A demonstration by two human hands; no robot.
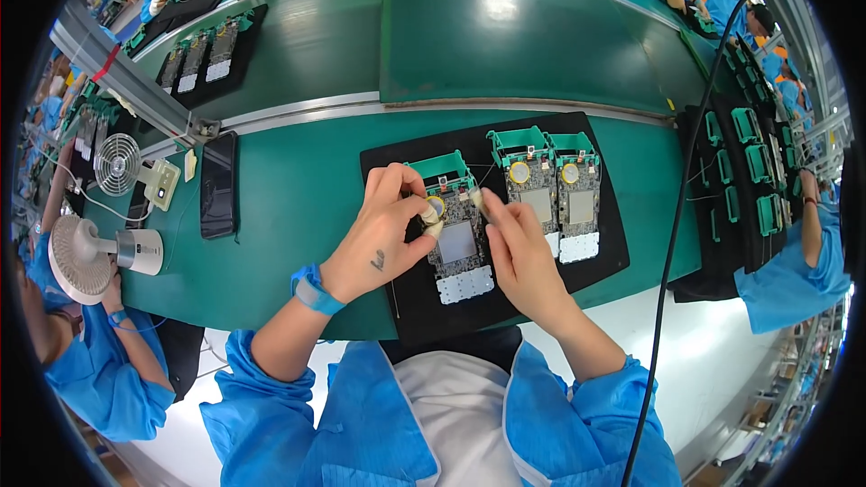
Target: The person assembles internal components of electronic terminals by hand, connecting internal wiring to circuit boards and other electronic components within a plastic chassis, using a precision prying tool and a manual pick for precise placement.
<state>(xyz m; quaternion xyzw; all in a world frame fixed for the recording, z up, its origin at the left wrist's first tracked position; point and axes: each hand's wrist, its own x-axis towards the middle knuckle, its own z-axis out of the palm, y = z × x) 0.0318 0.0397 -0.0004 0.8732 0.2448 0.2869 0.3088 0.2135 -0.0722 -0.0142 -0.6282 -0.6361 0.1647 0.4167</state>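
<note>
On a black mat [604, 243] lies a circuit board [456, 248] with a green plastic frame [442, 165] at its far end and a white keypad sheet at its near end. My left hand [383, 230] is at the board's upper left, thumb and finger in pale finger cots, pinched together beside the round yellow coin part [436, 206]. Whatever lies between those fingertips is too small to tell. At the board's upper right, my right hand [528, 266] is closed with blurred, pale fingertips, and its grip is unclear. Two similar boards [534, 203] lie to the right.
A black phone [219, 185] and two small fans [83, 257] stand on the left. Another black mat with boards [212, 54] lies beyond the metal rail. At right, co-workers sit by more boards in green frames [746, 126]. A black cable [672, 243] hangs across the right side.
</note>
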